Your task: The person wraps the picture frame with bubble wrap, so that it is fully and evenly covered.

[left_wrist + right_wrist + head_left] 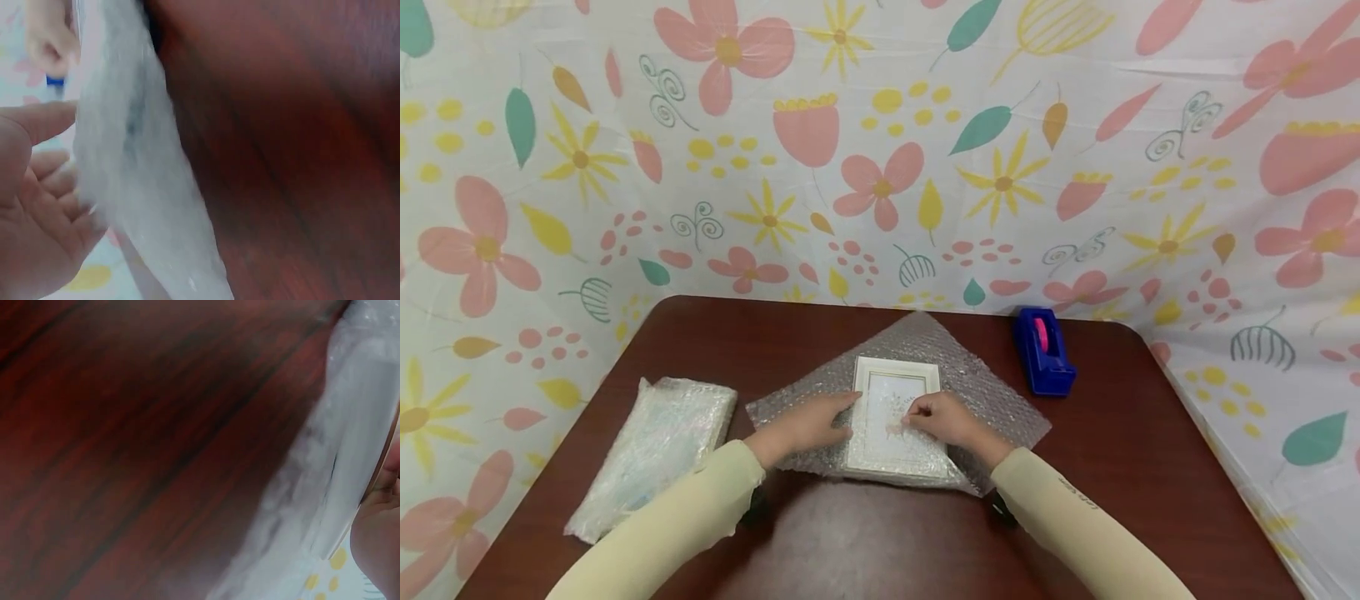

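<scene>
A white picture frame (pixel 865 371) lies face up on a sheet of bubble wrap (pixel 925 337), set cornerwise on the table. The near part of the sheet is folded up over the frame's lower half. My left hand (pixel 811 421) touches the frame's left edge, thumb and fingers apart. Over the middle of the frame, my right hand (pixel 951 418) has curled fingers and appears to pinch the folded corner of the wrap; the tip itself is hard to see. In the left wrist view, the blurred wrap (pixel 144 156) stands beside the left hand (pixel 44 206).
A wrapped flat package (pixel 658 450) in bubble wrap lies at the left of the brown table (pixel 1105 467). At the back right stands a blue tape dispenser (pixel 1045 354) with a pink core. A flower-patterned cloth (pixel 880 183) hangs behind and around the table.
</scene>
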Demonstrator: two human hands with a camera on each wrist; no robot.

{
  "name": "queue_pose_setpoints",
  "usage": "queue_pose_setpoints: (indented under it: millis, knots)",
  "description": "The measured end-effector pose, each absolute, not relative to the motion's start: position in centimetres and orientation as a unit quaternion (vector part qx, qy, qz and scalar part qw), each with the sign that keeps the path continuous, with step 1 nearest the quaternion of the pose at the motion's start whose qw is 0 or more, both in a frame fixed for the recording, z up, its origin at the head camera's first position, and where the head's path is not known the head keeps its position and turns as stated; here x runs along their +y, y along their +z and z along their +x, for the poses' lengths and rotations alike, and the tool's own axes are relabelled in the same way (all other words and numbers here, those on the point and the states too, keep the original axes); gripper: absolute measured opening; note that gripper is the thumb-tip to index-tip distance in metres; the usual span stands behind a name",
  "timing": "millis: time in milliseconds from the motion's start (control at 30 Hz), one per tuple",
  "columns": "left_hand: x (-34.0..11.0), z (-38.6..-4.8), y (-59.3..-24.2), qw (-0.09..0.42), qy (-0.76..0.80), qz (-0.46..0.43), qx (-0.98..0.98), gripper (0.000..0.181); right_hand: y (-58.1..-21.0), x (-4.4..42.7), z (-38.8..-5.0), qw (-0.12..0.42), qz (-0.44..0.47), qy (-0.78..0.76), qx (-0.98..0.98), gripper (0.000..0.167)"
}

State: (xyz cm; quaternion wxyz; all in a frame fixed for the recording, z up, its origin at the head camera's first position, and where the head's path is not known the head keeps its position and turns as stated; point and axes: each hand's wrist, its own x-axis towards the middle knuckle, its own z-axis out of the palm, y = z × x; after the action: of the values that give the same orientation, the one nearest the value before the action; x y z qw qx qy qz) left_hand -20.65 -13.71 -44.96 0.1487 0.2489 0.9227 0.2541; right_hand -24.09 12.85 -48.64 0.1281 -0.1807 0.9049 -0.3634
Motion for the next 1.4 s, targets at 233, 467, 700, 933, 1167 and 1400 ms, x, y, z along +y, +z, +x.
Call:
queue_pose_setpoints:
  millis: [233, 467, 700, 933, 1167, 1400]
  knots:
    - [-10.7, -16.8, -45.7, 0.011, 0.111, 0.284, 0.952, 0.064, -48.9, 12.5, -24.3, 0.084, -0.227, -0.327, 0.913, 0.019]
    - [-7.6, -13.8, -47.7, -0.007, 0.050, 0.264, 0.963, 0.065, -49.0, 12.3, -24.3, 0.071, -0.238, -0.324, 0.913, 0.019]
    - [-6.3, -13.9, -49.2, -0.022, 0.012, 0.223, 0.974, 0.074, -48.8, 11.8, -24.4, 0.070, -0.237, -0.318, 0.915, 0.016]
    - [-6.2, -14.2, -48.8, -0.002, 0.007, 0.224, 0.975, 0.069, -48.6, 11.6, -24.7, 0.077, -0.230, -0.314, 0.918, 0.015]
    - [-5.9, -14.4, -47.6, 0.011, -0.013, 0.239, 0.971, 0.058, -48.2, 11.7, -24.6, 0.086, -0.229, -0.297, 0.923, 0.017]
    - [-5.7, -14.5, -47.4, 0.035, -0.035, 0.257, 0.965, 0.058, -47.8, 11.6, -24.0, 0.107, -0.230, -0.281, 0.926, 0.016]
